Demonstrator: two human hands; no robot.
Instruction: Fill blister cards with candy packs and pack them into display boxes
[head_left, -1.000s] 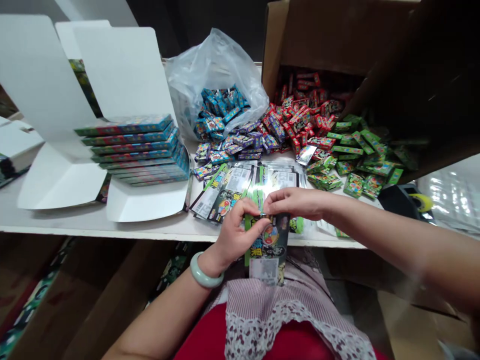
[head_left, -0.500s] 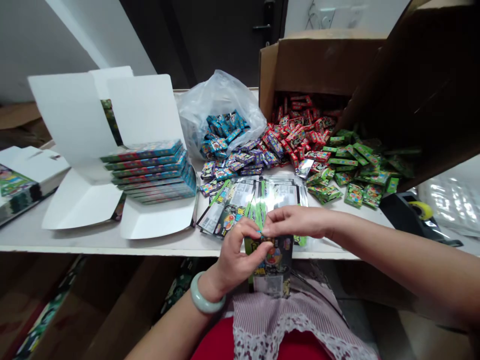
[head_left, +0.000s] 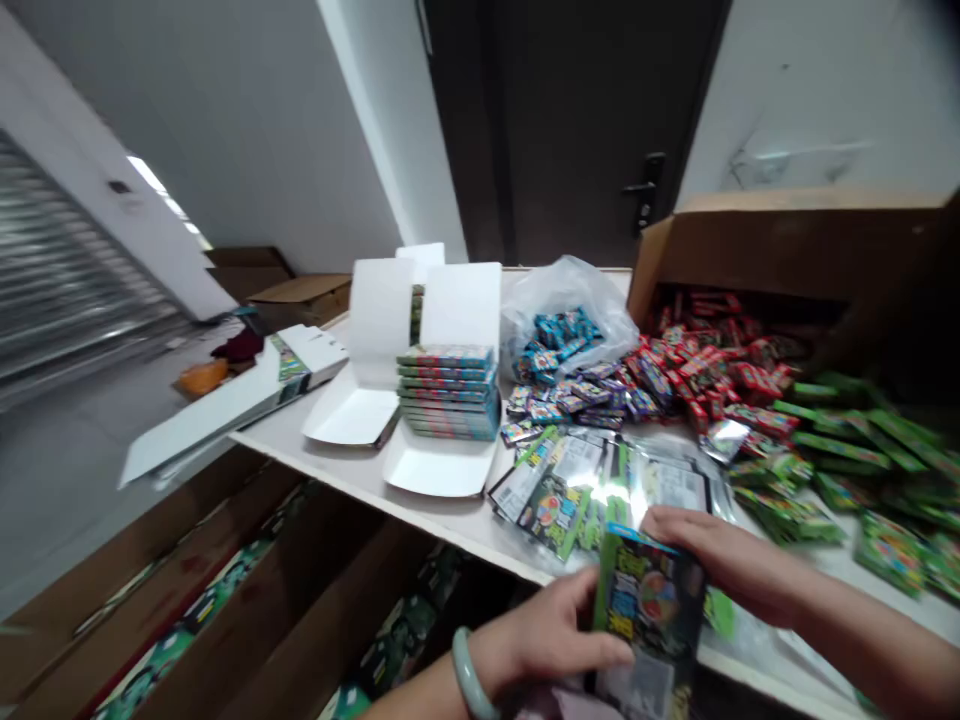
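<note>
Right, so a glossy printed packet strip (head_left: 649,600) is being held up low in the view, around 6 o'clock, just over the near table edge. It is gripped from both sides: the left hand (head_left: 544,635), with a pale jade bangle (head_left: 469,688) on the wrist, is pressed against its lower left edge, and the right hand (head_left: 720,555) is laid across its upper right corner, so the two hands are apart with the strip clamped between them. A white barcode panel (head_left: 637,685) is seen at its lower end. It would be guessed to be very light and thin, fairly floppy and a bit slippery on that shiny film, so it's probably best taken by the long edges rather than pinched at the middle, where it could buckle.

Behind it, at about 12 o'clock, a fan of similar foil packets (head_left: 600,490) is spread on the white table (head_left: 360,470). A stack of flat teal-edged boxes (head_left: 448,392) is placed at 11 o'clock, sitting in an opened white carton (head_left: 439,465). Blue packets (head_left: 559,330) are piled in a clear plastic bag (head_left: 562,300), red packets (head_left: 712,375) spill from a cardboard box (head_left: 787,245) at 1 o'clock, and green packets (head_left: 892,550) are scattered at 3 o'clock. A dark door (head_left: 570,130) is seen beyond.
</note>
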